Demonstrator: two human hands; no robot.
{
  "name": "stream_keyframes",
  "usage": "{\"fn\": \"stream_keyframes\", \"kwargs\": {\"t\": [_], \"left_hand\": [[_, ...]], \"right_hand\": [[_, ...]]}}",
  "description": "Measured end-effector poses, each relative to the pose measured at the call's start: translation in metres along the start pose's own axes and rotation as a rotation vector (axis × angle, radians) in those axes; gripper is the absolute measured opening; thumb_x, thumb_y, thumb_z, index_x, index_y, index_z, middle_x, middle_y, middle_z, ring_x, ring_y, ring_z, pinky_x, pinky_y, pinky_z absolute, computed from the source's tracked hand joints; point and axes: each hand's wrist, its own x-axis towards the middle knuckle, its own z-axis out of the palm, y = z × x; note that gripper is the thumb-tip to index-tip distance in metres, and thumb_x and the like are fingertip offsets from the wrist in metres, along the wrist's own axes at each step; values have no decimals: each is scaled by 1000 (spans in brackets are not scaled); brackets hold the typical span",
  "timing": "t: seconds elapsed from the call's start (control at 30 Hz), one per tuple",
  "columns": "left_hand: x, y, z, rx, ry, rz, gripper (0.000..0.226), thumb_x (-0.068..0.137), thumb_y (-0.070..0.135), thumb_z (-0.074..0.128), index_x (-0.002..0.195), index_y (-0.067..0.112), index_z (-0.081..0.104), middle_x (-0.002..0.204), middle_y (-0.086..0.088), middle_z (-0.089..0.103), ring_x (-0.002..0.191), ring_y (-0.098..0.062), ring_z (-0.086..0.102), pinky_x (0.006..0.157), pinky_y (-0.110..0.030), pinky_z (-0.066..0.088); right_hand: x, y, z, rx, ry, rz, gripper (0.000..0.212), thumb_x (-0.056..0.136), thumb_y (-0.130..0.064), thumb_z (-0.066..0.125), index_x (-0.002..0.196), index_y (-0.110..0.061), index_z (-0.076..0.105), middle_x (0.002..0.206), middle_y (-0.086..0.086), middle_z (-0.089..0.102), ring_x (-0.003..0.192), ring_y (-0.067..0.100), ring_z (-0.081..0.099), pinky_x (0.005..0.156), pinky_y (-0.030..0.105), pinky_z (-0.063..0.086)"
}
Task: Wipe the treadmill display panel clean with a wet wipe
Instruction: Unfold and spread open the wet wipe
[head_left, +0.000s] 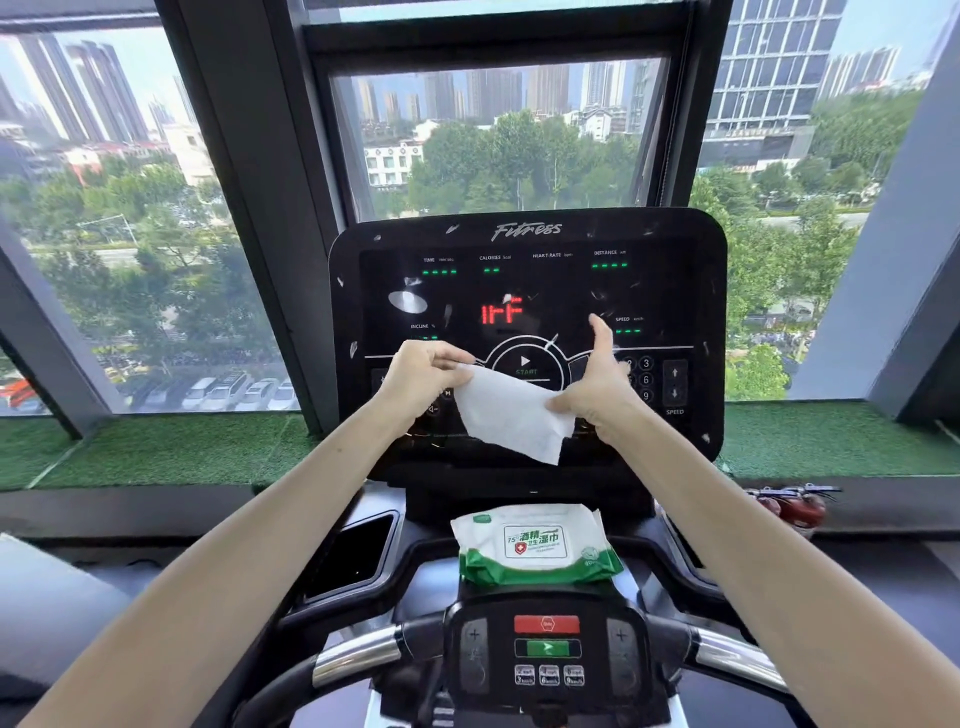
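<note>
Setting: gym spot by big windows (156, 208), towers and trees outside, fake grass along the sill.
Panel: the treadmill display panel (527, 280) is lit, with red digits mid-screen. It's speckled with pale flecks, plus one big smudge (408, 301) near its left edge.
Wipe: the wet wipe (511, 415) is held up in front of the panel's lower middle, spread out. It doesn't look pressed to the glass.
Left hand: the left hand (421, 376) pinches the wipe's top left corner.
Right hand: the right hand (597, 387) grips its right edge, thumb sticking up.
Pack: the wipe pack (535, 545) sits on the console ledge just below the panel.
Progress: barely started, I'd say. The wipe's out and unfolded, and all the actual wiping is left.
</note>
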Motion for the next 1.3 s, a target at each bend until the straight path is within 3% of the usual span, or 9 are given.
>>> {"fn": "stream_keyframes", "kwargs": {"t": [0.23, 0.37, 0.5, 0.67, 0.83, 0.97, 1.03, 1.1, 1.3], "left_hand": [[7, 2, -5, 105, 99, 41, 6, 78, 9, 72, 84, 11, 73, 79, -1, 71, 78, -9, 67, 62, -4, 46], [10, 4, -7, 196, 75, 60, 3, 82, 11, 69, 82, 10, 72, 81, 0, 70, 79, -8, 65, 65, -9, 44], [11, 4, -12, 307, 6, 86, 10, 87, 17, 64, 83, 11, 71, 79, 5, 67, 74, -3, 59, 62, -8, 38], [14, 5, -17, 437, -82, 105, 11, 86, 19, 65, 92, 10, 70, 88, 7, 59, 84, -4, 55, 78, -20, 45], [11, 17, 6, 347, -335, 136, 56, 75, 33, 76, 125, 23, 54, 121, 9, 57, 114, -3, 49, 99, -24, 37], [12, 18, 30, 248, -309, 129, 12, 78, 30, 73, 83, 19, 70, 76, 4, 65, 70, -11, 56, 68, -31, 44], [11, 21, 32, 223, -282, 109, 21, 81, 30, 70, 70, 13, 68, 61, 2, 53, 57, -10, 42, 55, -27, 33], [10, 25, 33, 197, -273, 87, 26, 85, 29, 66, 68, 10, 64, 58, 4, 50, 53, -8, 40, 50, -22, 30], [9, 33, 36, 173, -306, 90, 36, 92, 27, 57, 70, -2, 59, 63, -3, 47, 59, -12, 40, 55, -24, 31]], "right_hand": [[9, -5, -10, 76, -83, -160, 54, 68, 9, 70, 117, -11, 62, 94, 10, 68, 94, 27, 66, 85, 43, 54], [13, -4, -11, 19, -116, -233, 28, 75, 3, 68, 99, -11, 70, 92, 8, 69, 90, 22, 66, 84, 39, 55], [17, -2, -10, -82, -111, -306, 13, 81, -5, 63, 85, -11, 74, 89, 3, 70, 79, 15, 64, 65, 32, 55], [23, -1, -8, -97, -127, -374, 13, 83, -6, 63, 83, -11, 75, 85, 2, 72, 82, 14, 65, 74, 29, 53], [15, -6, -1, -158, -221, -468, 13, 83, -9, 64, 81, -16, 75, 81, -3, 71, 82, 9, 64, 77, 27, 51], [10, -7, -5, -167, -200, -509, 12, 81, -11, 65, 87, -18, 71, 76, -6, 65, 69, 4, 57, 64, 22, 45], [9, -2, -10, -109, -164, -450, 29, 75, -15, 72, 102, -20, 61, 84, -2, 56, 69, 8, 52, 64, 26, 45], [5, 5, -13, -66, -195, -367, 48, 70, -18, 78, 111, -23, 51, 91, 1, 51, 72, 12, 51, 70, 34, 49], [1, 18, -12, 60, -141, -323, 51, 71, -1, 73, 114, -20, 53, 94, 6, 55, 73, 12, 56, 75, 37, 53]]}}
